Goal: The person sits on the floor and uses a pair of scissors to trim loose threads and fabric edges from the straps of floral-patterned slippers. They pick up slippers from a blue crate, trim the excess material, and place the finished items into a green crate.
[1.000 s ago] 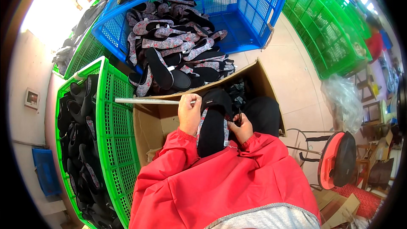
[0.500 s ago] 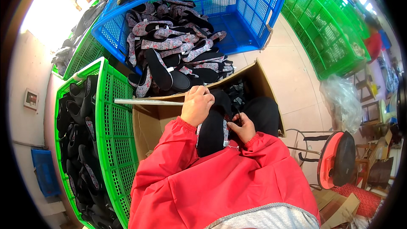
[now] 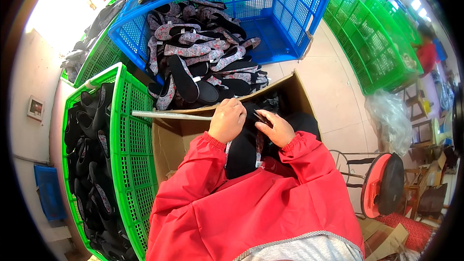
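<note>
Black shoe with floral sides is held at frame centre, its upper end gripped under the curled left hand. Right hand is set just beside, apart from the left, thumb and fingers at the same end; can't tell if anything is pinched. Box is seen beneath. Floral shoes are heaped in blue crate, upper centre; green crate is placed at left.

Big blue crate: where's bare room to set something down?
The blue crate is bare at its right end, between floral slippers and the right wall. Its left side is crowded. Pale floor lies open between it and the right-hand green crate.
</note>
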Motion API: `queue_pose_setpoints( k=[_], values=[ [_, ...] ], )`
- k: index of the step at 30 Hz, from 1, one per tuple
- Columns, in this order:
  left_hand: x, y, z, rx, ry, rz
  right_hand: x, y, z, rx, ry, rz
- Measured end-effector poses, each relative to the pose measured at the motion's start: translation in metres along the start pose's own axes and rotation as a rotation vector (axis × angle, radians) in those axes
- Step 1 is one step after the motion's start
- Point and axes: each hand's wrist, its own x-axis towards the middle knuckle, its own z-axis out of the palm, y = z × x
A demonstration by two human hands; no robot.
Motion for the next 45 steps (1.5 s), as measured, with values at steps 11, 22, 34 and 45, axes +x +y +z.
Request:
queue_pose_setpoints(
  k=[11, 22, 34, 45],
  values=[
    [-0.023, 0.01, 0.013, 0.093, 0.135, -0.089, 0.012, 0.002, 0.004, 0.097, -0.016, 0.047],
    [-0.024, 0.005, 0.023, -0.016, 0.183, -0.185, 0.021, -0.008, -0.006, -0.218, -0.085, -0.045],
    [-0.021, 0.01, 0.018, -0.007, 0.17, -0.168, 0.03, -0.015, -0.01, -0.299, -0.191, -0.041],
    [-0.021, 0.007, 0.02, 0.004, 0.165, -0.164, 0.031, -0.024, -0.012, -0.263, -0.193, -0.013]
  ],
)
